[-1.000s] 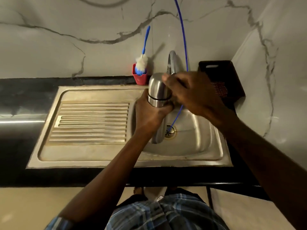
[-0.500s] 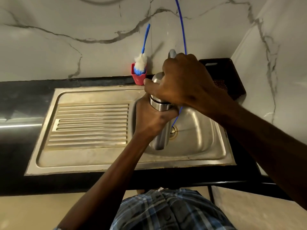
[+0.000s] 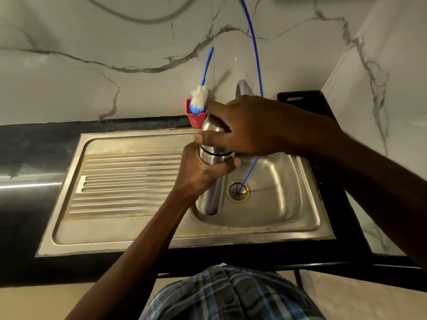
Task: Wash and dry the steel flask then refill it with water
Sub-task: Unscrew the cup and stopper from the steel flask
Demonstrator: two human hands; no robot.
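Note:
The steel flask [image 3: 211, 195] stands upright over the left side of the sink basin [image 3: 282, 195]. My left hand [image 3: 201, 174] is wrapped around its body just below a dark seam. My right hand [image 3: 249, 125] comes from the right and grips the flask's domed steel cap [image 3: 209, 128] from above, thumb and fingers around it. The steel tap [image 3: 242, 87] rises behind my right hand, mostly hidden. No water is visible running.
A thin blue tube [image 3: 255, 49] hangs from above into the drain [image 3: 238, 191]. A red cup [image 3: 196, 117] holds a blue-handled bottle brush [image 3: 199, 99] at the back wall. The ribbed drainboard [image 3: 124, 181] lies left; a dark crate [image 3: 307, 100] sits at the back right.
My right hand has shifted on the cap, moving from over its top toward the right side, as in a twist. The flask stays in my left hand over the basin.

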